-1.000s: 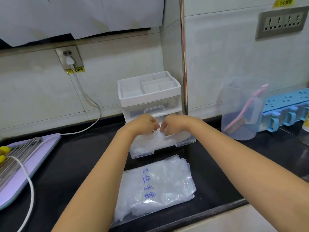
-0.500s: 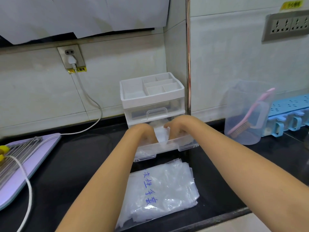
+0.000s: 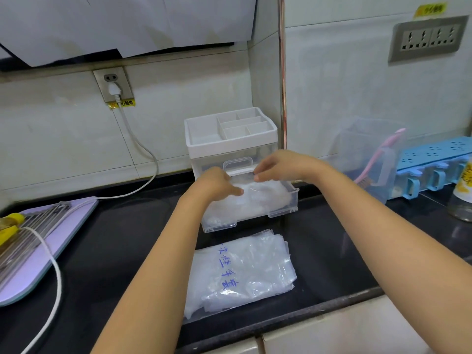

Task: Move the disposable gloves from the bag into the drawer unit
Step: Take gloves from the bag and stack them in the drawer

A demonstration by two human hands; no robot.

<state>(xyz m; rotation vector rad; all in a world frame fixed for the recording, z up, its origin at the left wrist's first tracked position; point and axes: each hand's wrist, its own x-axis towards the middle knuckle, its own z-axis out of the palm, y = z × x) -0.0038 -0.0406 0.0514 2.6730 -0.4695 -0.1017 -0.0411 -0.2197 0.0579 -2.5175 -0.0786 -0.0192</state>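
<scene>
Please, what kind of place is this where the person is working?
Probably a kitchen or utility worktop, though it could be a lab bench: a black counter against a tiled wall, wall sockets, and a clear jug holding a pink brush.

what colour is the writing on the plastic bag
Blue handwriting on the clear bag; best seen in the head view.

The worktop [image 3: 115, 238] is black. The drawer unit [image 3: 231, 146] is white and see-through. The bag [image 3: 240, 272] has blue writing. The brush [image 3: 383, 149] is pink.
</scene>
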